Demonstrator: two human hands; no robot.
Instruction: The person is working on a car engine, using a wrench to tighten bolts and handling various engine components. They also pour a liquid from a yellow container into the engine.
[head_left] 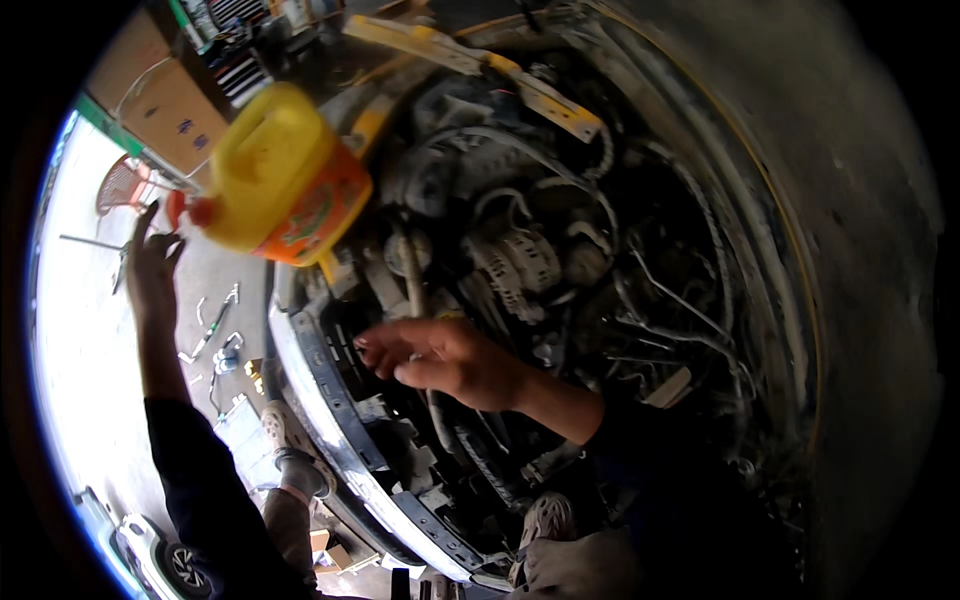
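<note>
A yellow plastic jug with an orange-red label stands tilted at the far left of an open engine bay, its red-capped neck pointing left. Close beside that neck is my left hand, index finger stretched and other fingers partly bent. A small red piece shows between its fingers and the neck; whether they touch it I cannot tell. My right hand hovers over the front of the engine bay, apart from the jug, fingers loosely bent and holding nothing. What supports the jug is hidden.
Below the hands lies the engine with hoses and wires. A yellow bar crosses its far side. The front crossmember runs along the left, with tools on the floor beyond. A cardboard box stands far left.
</note>
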